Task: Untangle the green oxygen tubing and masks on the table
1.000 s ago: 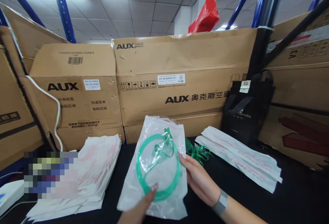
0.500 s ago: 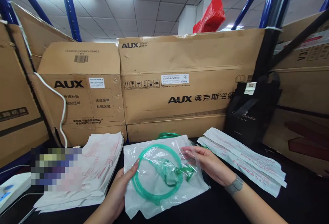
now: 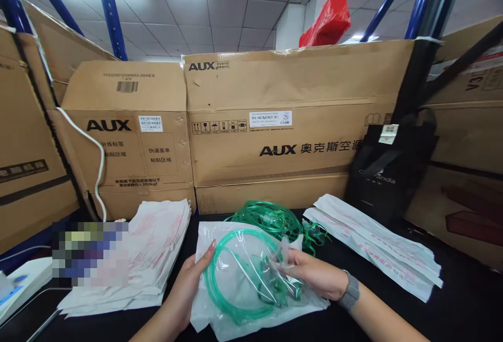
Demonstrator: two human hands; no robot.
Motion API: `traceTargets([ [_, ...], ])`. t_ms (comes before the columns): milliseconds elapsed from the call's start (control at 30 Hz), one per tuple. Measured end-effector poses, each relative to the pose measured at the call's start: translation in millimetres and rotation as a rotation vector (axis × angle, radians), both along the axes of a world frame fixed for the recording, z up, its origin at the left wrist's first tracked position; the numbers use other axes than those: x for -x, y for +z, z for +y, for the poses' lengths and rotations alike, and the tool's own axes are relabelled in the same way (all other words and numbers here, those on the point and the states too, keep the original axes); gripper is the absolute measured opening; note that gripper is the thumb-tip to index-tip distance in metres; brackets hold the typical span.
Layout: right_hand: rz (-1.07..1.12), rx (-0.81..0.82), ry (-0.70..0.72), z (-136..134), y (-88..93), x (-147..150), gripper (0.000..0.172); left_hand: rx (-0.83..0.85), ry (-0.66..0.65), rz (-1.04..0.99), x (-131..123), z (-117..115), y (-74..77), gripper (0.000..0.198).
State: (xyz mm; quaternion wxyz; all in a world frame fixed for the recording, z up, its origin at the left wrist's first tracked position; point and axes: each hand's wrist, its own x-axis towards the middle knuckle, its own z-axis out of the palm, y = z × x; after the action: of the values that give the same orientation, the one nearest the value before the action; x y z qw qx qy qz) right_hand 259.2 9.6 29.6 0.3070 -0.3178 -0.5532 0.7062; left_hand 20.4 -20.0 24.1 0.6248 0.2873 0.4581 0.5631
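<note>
A clear plastic bag (image 3: pixel 220 310) holding a coil of green tubing (image 3: pixel 231 279) with a mask lies low over the black table in front of me. My left hand (image 3: pixel 188 284) grips the bag's left edge, thumb on top. My right hand (image 3: pixel 310 274), a grey watch on its wrist, pinches the bag's right side, fingers closed on the plastic. Behind the bag lies a loose pile of green tubing (image 3: pixel 271 219).
A stack of white paper pouches (image 3: pixel 153 247) lies to the left, and more pouches (image 3: pixel 373 247) to the right. AUX cardboard boxes (image 3: pixel 275 122) wall the table's back. A black tote bag (image 3: pixel 389 169) leans at the right. A white device (image 3: pixel 19 284) sits at far left.
The bag, held upright a second ago, has come down flat and nearer to me. My right hand slid in along its right side, and the pile of tubing behind now shows.
</note>
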Motion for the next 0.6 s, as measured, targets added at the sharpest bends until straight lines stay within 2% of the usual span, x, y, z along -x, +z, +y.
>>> traceTargets([
  [233,-0.038,0.021,-0.184,9.6,5.6,-8.6,0.028,-0.032,0.054,-0.003,7.2,2.5,1.8,0.033],
  [400,0.144,0.116,-0.438,23.6,5.6,-17.3,0.014,-0.080,0.090,-0.048,13.4,4.7,7.2,0.034],
  [500,0.274,0.132,-0.587,33.0,6.1,-25.9,0.007,-0.095,0.174,-0.016,20.1,5.8,19.5,0.033],
  [600,0.352,0.116,-0.674,40.7,7.9,-35.0,0.016,-0.150,0.271,0.016,32.8,6.4,37.6,0.026],
])
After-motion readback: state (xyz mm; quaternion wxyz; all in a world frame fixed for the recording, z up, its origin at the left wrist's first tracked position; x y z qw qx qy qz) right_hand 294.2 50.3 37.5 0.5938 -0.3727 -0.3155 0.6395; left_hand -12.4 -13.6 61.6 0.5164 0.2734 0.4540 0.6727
